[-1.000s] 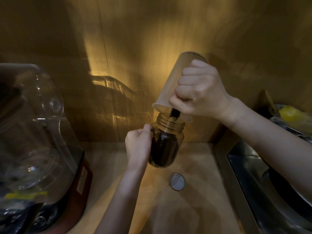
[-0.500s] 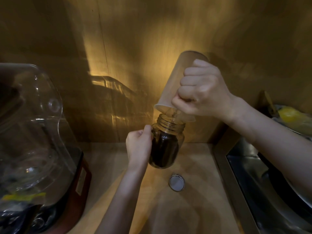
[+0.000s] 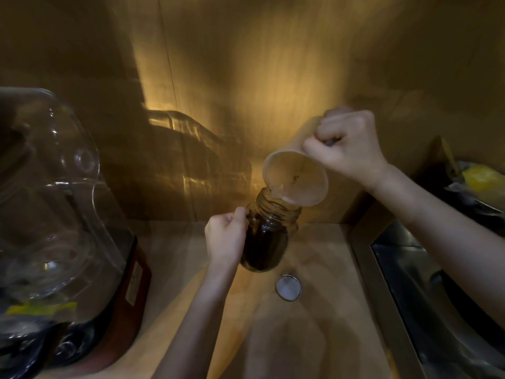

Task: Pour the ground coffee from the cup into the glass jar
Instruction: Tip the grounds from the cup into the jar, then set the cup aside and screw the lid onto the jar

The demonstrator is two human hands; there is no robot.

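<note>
Right hand fisted around the cup, tipped mouth-down, lip over the jar opening. Left hand fingers wrapped on the jar, tilted, held off the wooden counter. One jar, dark with coffee; one cup; one lid lying just below. Wood-panel wall; sink right; blender left.

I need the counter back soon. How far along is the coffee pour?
Mostly done: the jar is dark with coffee nearly to its shoulder, and the cup looks almost empty, only specks inside. In hand: the right hand tilts the cup, lip at the jar mouth, while the left hand holds the jar. Left: set the cup down; the lid lies on the counter.
</note>
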